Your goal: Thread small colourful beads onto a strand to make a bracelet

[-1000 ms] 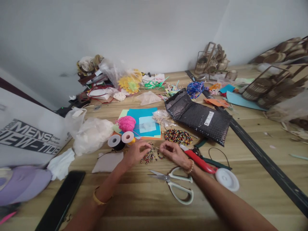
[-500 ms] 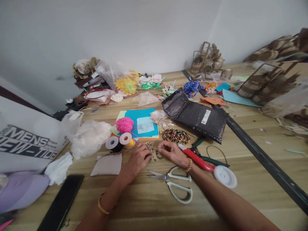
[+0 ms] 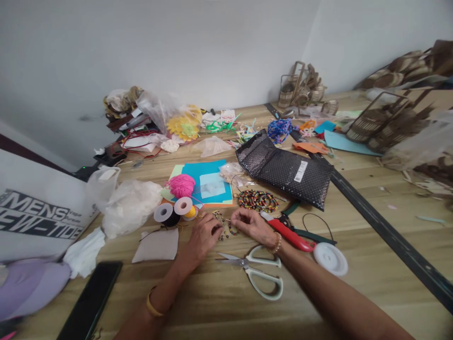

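Note:
My right hand (image 3: pixel 253 225) is closed in a pinch on the end of a beaded string (image 3: pixel 233 230); a short run of small dark and coloured beads hangs on it. Beside it, my left hand (image 3: pixel 205 234) rests low on the table, thumb and fingers curled together at a scatter of loose beads (image 3: pixel 222 216). Whatever its fingertips hold is too small to make out. A coil of multicoloured beads (image 3: pixel 257 200) lies just beyond my right hand. White-handled scissors (image 3: pixel 264 282) lie with blades parted, nearer to me, below both hands.
Thread spools (image 3: pixel 183 206) and pink yarn (image 3: pixel 181 185) stand left of the blue sheets (image 3: pixel 205 167). On the right are a black padded mailer (image 3: pixel 288 172), red-handled pruners (image 3: pixel 292 237) and a white spool (image 3: pixel 331 259). A phone (image 3: pixel 90 300) lies at front left.
The view has shifted slightly. My left hand's fingers have moved a little at the loose beads; my right hand keeps its pinch in nearly the same place.

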`<state>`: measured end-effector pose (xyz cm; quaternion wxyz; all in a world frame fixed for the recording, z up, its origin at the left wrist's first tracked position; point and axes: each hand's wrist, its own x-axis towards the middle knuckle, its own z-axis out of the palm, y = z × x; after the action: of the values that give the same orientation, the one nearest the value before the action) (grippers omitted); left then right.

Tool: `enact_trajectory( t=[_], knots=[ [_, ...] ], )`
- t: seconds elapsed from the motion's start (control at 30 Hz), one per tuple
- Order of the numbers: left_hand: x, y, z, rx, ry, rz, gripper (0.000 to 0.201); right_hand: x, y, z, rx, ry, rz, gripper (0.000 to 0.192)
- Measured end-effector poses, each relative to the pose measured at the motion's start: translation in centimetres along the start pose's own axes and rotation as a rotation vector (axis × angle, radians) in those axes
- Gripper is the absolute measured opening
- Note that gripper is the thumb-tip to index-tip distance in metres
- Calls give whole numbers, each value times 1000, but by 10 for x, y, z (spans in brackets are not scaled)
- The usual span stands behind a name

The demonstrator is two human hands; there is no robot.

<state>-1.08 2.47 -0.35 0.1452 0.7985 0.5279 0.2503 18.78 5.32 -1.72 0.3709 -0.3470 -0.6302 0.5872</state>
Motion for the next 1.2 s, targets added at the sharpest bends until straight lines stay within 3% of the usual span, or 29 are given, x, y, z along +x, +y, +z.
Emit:
enact_trajectory(
  t=[0.13,0.3,0.4,0.7,1.03,1.2],
  knots=[
    [4,3,-4,-242,86,-113,12,0,-2,0,-11,-12,-12,31],
    [6,8,-9,-566,101,-349,17,1,-4,-1,-6,-44,-12,29],
    [5,6,-9,-653,89,-421,18,2,-4,-1,26,-47,-16,31],
    [5,2,-6,-757,114,-482,21,4,-3,-5,135,18,-44,41],
    [3,-1,8,-1038,73,-545,23,2,-8,-2,96,-73,-19,34],
    [3,-2,8,-1048,63,-571,24,1,-10,-2,98,-90,-4,31]
  ],
)
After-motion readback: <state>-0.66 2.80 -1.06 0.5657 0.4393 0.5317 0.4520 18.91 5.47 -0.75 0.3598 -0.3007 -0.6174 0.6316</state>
